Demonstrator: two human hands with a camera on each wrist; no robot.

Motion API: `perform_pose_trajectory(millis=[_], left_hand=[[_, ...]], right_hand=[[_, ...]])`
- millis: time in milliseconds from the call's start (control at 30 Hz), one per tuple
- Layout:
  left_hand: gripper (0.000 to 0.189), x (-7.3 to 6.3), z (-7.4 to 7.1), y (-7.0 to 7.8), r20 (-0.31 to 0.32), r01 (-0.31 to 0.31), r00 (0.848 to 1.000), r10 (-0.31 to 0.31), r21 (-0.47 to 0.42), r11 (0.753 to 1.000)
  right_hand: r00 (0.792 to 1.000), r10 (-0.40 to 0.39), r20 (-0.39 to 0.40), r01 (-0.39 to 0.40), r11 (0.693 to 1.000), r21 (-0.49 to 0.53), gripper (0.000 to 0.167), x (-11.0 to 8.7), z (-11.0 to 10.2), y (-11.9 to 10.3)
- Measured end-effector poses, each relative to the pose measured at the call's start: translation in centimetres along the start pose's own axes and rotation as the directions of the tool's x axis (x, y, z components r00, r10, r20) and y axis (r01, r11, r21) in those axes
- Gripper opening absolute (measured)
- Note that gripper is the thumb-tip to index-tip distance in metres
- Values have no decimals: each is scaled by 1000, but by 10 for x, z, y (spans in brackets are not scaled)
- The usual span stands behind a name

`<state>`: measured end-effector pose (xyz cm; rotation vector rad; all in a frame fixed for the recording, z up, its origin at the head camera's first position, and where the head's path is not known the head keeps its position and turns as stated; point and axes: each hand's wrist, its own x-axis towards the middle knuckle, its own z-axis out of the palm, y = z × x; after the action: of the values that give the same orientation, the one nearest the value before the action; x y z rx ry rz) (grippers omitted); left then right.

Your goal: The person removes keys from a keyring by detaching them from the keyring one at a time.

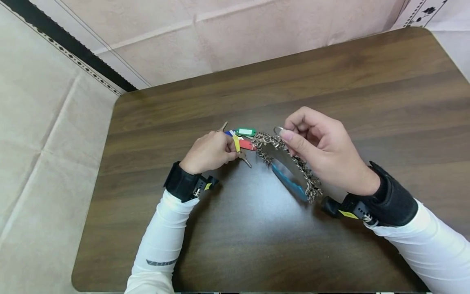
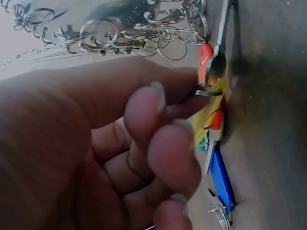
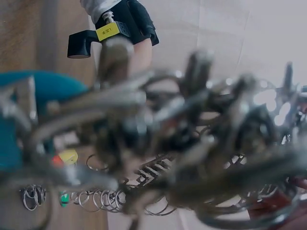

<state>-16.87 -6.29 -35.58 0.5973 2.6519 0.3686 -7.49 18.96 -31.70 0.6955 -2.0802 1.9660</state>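
My left hand [image 1: 214, 150] pinches the ring end of a yellow key tag [image 1: 236, 143]. Beside it lie a red tag [image 1: 247, 144], a green tag [image 1: 245, 132] and a key [image 1: 245, 159]; a blue tag [image 2: 220, 177] shows in the left wrist view. Between thumb and forefinger, my right hand [image 1: 323, 149] holds a metal split ring [image 1: 278, 130] above a grey tin [image 1: 284, 159]. Many metal clasps and rings [image 1: 312, 183] hang round the tin's rim. In the right wrist view, blurred rings [image 3: 168, 120] hide most of the right hand.
Along the tin's near side runs a blue strip [image 1: 290, 183]. Everything lies on a brown wooden table [image 1: 220, 245] with rounded corners. Pale patterned cloth [image 1: 176, 45] lies beyond its far edge.
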Motion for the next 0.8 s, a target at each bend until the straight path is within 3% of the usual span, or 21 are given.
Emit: perform_pose_trajectory(millis=[367,500,567,667,733,800], left_hand=[[13,2,2,-2,112,17,993,-18,6,1000],[13,0,-1,-5,112,9,994,-9,-3,1000],[15,-3,-5,-8,62,8,998,-7,-9,1000],[17,-10,-15,-13,-85,18,996,-20,-31,999],[19,-14,-21,-14,-207,30,977,-42,-61,998],[20,-18,-26,-14,-318,33,946,-59,-89,995]], right_hand=[[1000,18,-12,-19,999,-40,11,0,1,0],[1000,20,-10,-20,999,-30,11,-1,1,1],[1000,19,-7,-19,999,-30,12,-1,2,1],[1000,21,-5,-21,999,-30,12,-1,2,2],[1000,25,-4,-25,999,-26,12,-1,2,2],[999,32,-2,-32,999,-8,12,-1,2,2]])
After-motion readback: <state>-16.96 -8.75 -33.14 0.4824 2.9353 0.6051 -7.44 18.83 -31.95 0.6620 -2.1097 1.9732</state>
